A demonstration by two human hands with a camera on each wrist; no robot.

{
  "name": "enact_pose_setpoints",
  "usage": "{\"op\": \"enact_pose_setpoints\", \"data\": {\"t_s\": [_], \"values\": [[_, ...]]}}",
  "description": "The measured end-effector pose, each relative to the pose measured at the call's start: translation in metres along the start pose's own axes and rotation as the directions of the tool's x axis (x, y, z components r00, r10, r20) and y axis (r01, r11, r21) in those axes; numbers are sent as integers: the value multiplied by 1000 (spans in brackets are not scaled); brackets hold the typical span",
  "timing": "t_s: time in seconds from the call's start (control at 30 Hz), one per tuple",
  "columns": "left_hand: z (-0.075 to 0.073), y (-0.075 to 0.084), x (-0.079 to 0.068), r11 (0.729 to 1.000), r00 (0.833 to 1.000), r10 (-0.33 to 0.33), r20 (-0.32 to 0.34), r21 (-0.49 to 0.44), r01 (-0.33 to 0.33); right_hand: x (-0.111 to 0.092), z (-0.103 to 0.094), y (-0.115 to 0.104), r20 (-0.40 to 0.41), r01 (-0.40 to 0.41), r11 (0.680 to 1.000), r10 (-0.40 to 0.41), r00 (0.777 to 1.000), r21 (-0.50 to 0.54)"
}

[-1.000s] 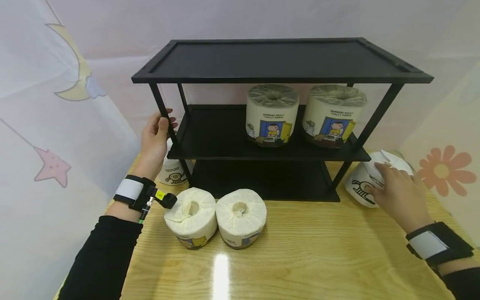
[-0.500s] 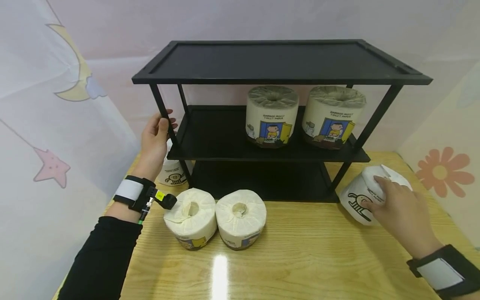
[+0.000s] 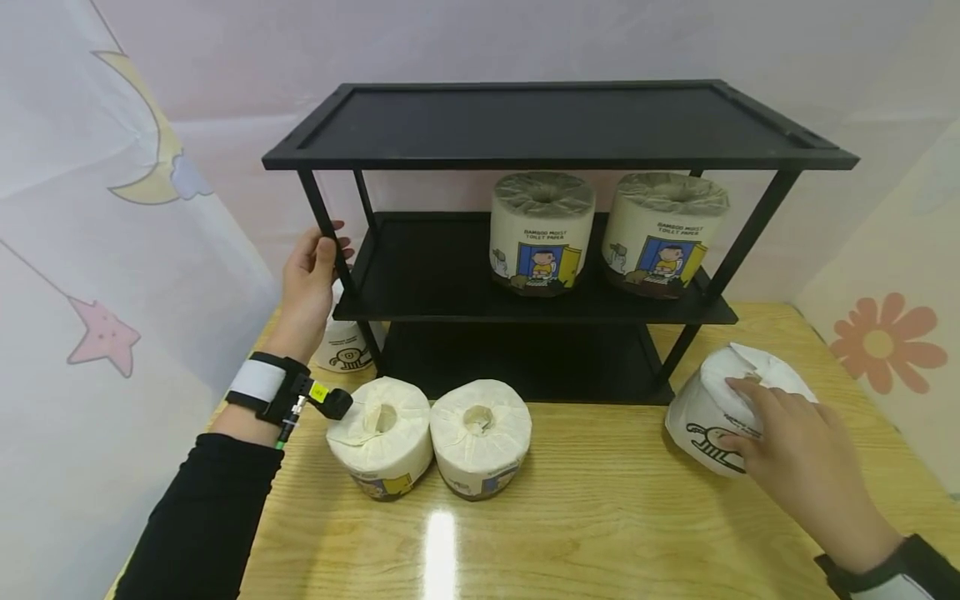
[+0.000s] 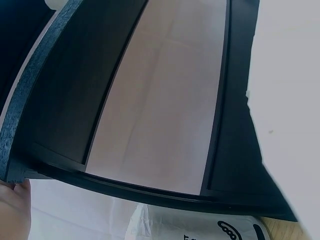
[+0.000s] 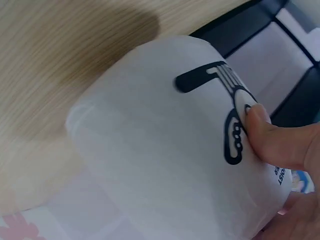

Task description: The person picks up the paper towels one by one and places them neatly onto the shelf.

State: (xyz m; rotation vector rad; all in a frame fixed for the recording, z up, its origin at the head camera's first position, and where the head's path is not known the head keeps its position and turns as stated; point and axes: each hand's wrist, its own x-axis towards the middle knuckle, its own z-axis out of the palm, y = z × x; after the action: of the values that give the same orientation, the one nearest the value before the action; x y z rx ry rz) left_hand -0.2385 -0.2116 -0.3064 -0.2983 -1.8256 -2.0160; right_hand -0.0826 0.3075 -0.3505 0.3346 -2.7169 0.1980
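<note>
In the head view my left hand (image 3: 307,275) grips the left front post of a black tiered shelf rack (image 3: 555,125), thumb in front and fingers behind. My right hand (image 3: 798,450) holds a white-wrapped toilet paper roll (image 3: 708,421) by its top and side, right of the rack. The roll is tilted, and the right wrist view shows the thumb (image 5: 270,135) pressed on its printed side. Two toilet paper rolls with blue and yellow pictures, one central (image 3: 542,237) and one to its right (image 3: 663,237), stand on the middle shelf.
Two wrapped rolls, one left (image 3: 397,467) and one right (image 3: 487,454), stand side by side on the wooden table (image 3: 585,508) before the rack. Another white roll (image 3: 347,346) is partly hidden behind the left post. Printed cloth (image 3: 172,292) hangs around the table.
My right hand has brought the white toilet paper roll toward me and slightly left along the rack's right side. The left hand stays on the post.
</note>
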Motion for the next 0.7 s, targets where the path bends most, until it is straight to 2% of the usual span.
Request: {"op": "enact_pose_setpoints", "data": {"t_s": [0.17,0.5,0.7], "values": [[0,-1,0,1000,1000,3,0,-1,-3,-7,-8,-16,-28,61,998,-61,998,7],[1,0,-1,1000,1000,1,-2,19,-1,-9,-23,-44,-55,86,994,-82,995,69],[0,1,0,1000,1000,-4,-6,25,4,-6,-30,-62,-132,146,984,-132,982,102]]}}
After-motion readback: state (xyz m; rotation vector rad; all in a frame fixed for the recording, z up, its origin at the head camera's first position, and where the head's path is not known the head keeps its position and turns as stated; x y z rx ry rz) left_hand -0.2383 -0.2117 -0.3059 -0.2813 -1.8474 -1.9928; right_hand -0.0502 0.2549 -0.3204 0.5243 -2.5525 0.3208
